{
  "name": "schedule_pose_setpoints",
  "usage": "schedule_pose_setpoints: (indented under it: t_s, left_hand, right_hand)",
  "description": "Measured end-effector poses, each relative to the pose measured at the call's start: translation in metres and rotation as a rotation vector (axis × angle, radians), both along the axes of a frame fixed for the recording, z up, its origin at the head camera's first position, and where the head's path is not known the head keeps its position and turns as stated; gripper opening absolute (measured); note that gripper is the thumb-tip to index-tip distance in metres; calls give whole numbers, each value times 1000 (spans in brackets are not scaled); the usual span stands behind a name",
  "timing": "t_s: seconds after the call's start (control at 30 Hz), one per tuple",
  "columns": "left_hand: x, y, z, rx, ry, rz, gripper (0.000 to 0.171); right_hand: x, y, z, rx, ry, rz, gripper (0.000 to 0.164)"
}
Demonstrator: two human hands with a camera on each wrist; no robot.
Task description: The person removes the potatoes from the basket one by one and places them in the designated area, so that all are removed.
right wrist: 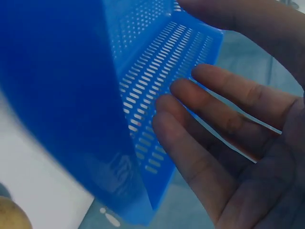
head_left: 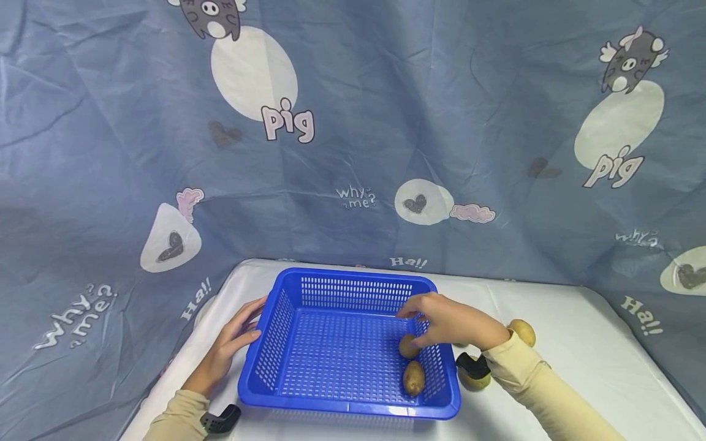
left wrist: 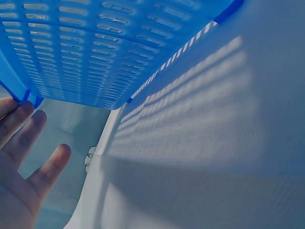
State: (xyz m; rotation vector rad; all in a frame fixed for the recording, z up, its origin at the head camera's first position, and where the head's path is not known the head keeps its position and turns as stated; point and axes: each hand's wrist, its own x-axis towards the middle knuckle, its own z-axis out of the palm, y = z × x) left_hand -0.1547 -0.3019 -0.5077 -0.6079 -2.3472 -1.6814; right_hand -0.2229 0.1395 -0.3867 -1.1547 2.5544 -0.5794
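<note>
A blue perforated plastic basket (head_left: 347,404) stands on the white table. At its left rim is my left hand (head_left: 226,343), fingers extended and fingertips touching the edge. My right hand (head_left: 444,318) reaches over the right rim, its fingers spread and loosely bent; the right wrist view shows nothing held in the palm (right wrist: 271,191). Just below that hand one potato (head_left: 408,346) lies on the basket floor, partly covered by the thumb. A second potato (head_left: 413,378) lies nearer the front right corner.
Right of the basket, one potato (head_left: 522,332) lies beyond the right wrist and another potato (head_left: 475,381) lies partly under the black wrist strap (head_left: 472,365). A blue printed curtain (head_left: 353,135) hangs behind the white tabletop (head_left: 573,343).
</note>
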Motion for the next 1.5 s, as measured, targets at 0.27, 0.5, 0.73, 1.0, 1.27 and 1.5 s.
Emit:
schedule_pose_setpoints:
  t_s: [0.27, 0.5, 0.73, 1.0, 1.27, 1.5]
  left_hand:
    - [0, 1, 1, 15, 0, -13, 61]
    - [0, 0, 1, 20, -2, -17, 61]
    - [1, -1, 1, 3, -11, -4, 61]
    - [0, -1, 0, 13, 5, -17, 61]
    - [0, 0, 0, 14, 6, -19, 61]
    - [0, -2, -1, 12, 4, -19, 61]
  right_hand:
    - [1, -16, -2, 81, -44, -21, 48]
    - [-1, -28, -2, 186, -16, 37, 45]
    - [1, -41, 0, 259, 20, 61, 47]
    - [12, -56, -1, 397, 94, 41, 41]
    - [11, -65, -11, 526, 177, 24, 35]
    - [8, -66, -16, 564, 213, 12, 36]
